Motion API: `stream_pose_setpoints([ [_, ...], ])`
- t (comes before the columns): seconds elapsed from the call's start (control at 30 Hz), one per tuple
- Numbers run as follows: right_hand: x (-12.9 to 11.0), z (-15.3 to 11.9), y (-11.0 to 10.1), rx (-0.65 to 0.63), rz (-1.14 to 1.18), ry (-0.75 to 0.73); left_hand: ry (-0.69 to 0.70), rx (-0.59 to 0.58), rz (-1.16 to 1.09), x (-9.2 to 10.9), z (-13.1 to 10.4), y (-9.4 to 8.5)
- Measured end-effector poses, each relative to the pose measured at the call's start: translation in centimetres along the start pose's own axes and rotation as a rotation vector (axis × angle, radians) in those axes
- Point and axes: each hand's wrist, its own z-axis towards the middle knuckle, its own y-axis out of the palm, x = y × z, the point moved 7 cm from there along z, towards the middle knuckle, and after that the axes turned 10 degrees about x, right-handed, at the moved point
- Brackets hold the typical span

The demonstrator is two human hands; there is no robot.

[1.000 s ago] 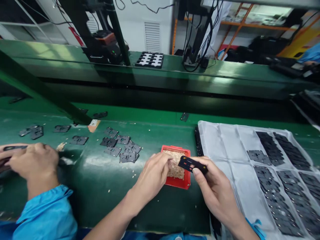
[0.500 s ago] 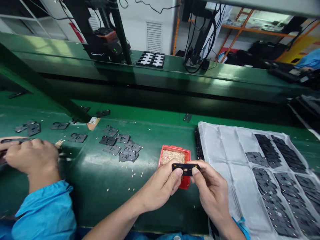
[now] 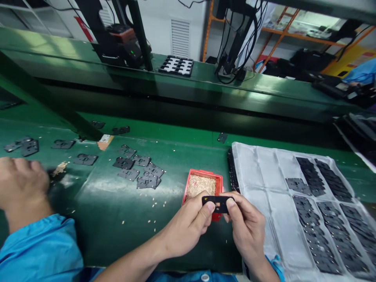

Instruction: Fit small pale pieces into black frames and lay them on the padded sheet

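Note:
Between my two hands is a flat black plastic plate [image 3: 217, 205] with rounded ends and small cutouts near its middle. My left hand [image 3: 188, 223] pinches its left end, thumb on top. On the right end, my right hand [image 3: 245, 223] grips it the same way. Just behind and below the plate stands a red bin [image 3: 202, 172] filled with small beige pieces [image 3: 202, 184]; my hands hide its front part. Left of my hands, a loose group of similar dark plates [image 3: 147, 181] lies on the green bench [image 3: 117, 203].
To the right, a white compartment tray [image 3: 252, 168] holds rows of dark plates [image 3: 317, 239]. A co-worker's hand [image 3: 23, 182] and blue sleeve [image 3: 44, 250] are at the left. A green post [image 3: 58, 98] slants across the bench. A black-and-white tray [image 3: 176, 65] sits on the back ledge.
My view has shifted slightly. Both hands keep the plate, which now tilts a little differently. The co-worker's hand has moved left, and the plate it held is out of sight.

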Motion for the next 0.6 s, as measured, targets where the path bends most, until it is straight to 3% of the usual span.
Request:
stream_pose_setpoints([
  [0.2, 0.8, -0.9, -0.4, 0.067, -0.024, 0.046, 0.023, 0.011, 0.108, 0.0, -0.8, -0.2],
  [0.37, 1.6, -1.9, -0.6, 0.128, -0.012, 0.106, 0.13, 0.12, 0.162, 0.6, -0.4, -0.5],
  [0.6, 2.5, -2.5, -0.3, 0.117, 0.041, 0.188, 0.228, 0.255, 0.241, 0.9, 0.0, -1.0],
])
